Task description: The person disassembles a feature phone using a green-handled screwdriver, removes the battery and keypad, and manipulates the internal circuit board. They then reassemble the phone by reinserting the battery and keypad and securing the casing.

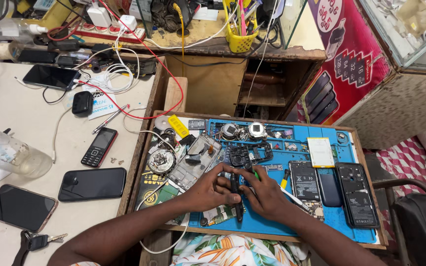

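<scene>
Left hand (pixel 213 189): fingers curled, pinching a small dark phone part (pixel 234 186).
Right hand (pixel 265 194): touching the left, fingers closed on the same part.
Blue mat (pixel 277 224): beneath both.

Magenta sign (pixel 351 59) top right – dark phone screens (pixel 92 183) on table, left.

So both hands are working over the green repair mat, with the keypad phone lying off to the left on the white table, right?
Not quite: the repair mat is blue, not green, as the head view shows. The rest stands: the left hand and right hand are both over it, and the keypad phone lies to the left on the white table.
</scene>
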